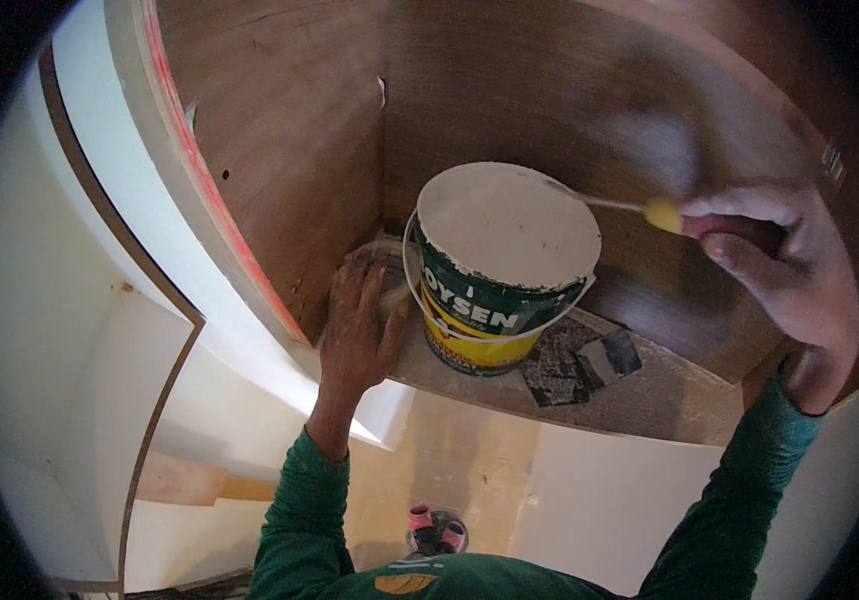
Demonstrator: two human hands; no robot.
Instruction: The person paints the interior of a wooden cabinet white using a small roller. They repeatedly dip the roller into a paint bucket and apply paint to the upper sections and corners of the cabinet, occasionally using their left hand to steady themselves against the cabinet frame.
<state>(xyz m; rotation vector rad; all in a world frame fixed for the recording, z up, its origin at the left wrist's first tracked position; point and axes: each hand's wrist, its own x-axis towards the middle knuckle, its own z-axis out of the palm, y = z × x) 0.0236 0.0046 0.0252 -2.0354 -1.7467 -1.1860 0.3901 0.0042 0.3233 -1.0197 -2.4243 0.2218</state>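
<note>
A green-and-yellow Boysen paint bucket (486,315) stands upright on a shelf, its wire handle hanging down at the front. Its flat white top (508,221) bears small dark marks; whether this is a lid or the contents I cannot tell. My right hand (782,247) grips a screwdriver-like tool (733,231) with a red and yellow handle. The tool's thin metal shank reaches left over the bucket's far right rim, and the tip is blurred. On the left, my left hand (358,322) lies over a clear round container (392,274) beside the bucket, partly hidden by the fingers.
Two dark, white-dusted sandpaper pieces (579,364) lie on the dusty shelf (669,397) right of the bucket. Brown wood panels (474,90) enclose it behind and at the left. A pale red-streaked panel edge (208,187) curves along the left. Below are a floor (467,435) and pink-and-black footwear (433,525).
</note>
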